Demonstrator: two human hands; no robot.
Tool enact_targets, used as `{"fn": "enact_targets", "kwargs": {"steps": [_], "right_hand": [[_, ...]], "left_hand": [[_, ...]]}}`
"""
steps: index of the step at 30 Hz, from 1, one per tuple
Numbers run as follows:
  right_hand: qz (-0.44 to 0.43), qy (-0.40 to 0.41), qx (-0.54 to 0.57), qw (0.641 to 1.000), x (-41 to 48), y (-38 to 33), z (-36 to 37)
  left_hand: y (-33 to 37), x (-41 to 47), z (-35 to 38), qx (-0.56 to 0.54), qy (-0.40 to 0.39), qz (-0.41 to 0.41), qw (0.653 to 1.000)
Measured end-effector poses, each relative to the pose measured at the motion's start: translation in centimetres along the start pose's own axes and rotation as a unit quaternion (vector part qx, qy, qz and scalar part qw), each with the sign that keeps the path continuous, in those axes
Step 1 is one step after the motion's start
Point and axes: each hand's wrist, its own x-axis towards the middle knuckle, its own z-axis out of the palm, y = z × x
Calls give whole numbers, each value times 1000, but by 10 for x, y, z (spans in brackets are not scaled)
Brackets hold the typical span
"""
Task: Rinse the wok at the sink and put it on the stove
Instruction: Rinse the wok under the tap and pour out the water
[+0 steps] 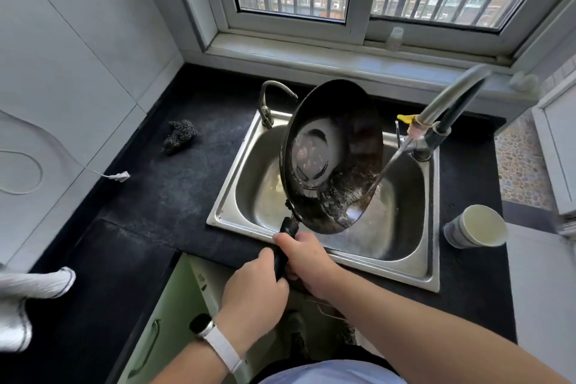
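I see the wok (333,150) held up over the sink (227,196), tilted steeply so that its inside faces me and its lower rim hangs inside the basin. Both hands hold its black handle (285,246), which points down toward the body. The right hand (304,259) is closed around the upper part of the handle, nearest to the wok. The left hand (255,287) is wrapped around the lower end, just beside the right one, and the two are touching or almost touching. On the left wrist is a watch (215,337) with a white strap.

A thin stream of water (386,168) runs from the tap (436,121) at the right back corner of the sink and hits the inner wall of the wok low on its right side, where it splashes. The pale patch in the middle of the wok is perhaps a reflection of the window; I cannot tell for sure.

On the dark counter (156,196), left of the sink, lies a steel scourer (179,137), well apart from the hands. A paper cup (477,226) stands right of the sink.
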Motion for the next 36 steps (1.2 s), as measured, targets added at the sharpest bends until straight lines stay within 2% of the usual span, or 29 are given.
{"fn": "enact_targets", "kwargs": {"steps": [4, 13, 24, 30, 36], "right_hand": [[-15, -9, 10, 1000, 0, -6, 5], [-23, -24, -9, 999, 0, -15, 17], [-38, -37, -62, 997, -3, -39, 24], [-31, -38, -70, 996, 3, -40, 21], [-28, -35, -61, 997, 2, -36, 9]], "left_hand": [[-9, -1, -3, 6, 20, 13, 1000], [-17, -5, -7, 101, 61, 39, 992], [-27, 0, -17, 116, 113, 60, 985], [-29, 4, -15, 138, 111, 66, 982], [-21, 14, -16, 49, 80, 49, 994]]}}
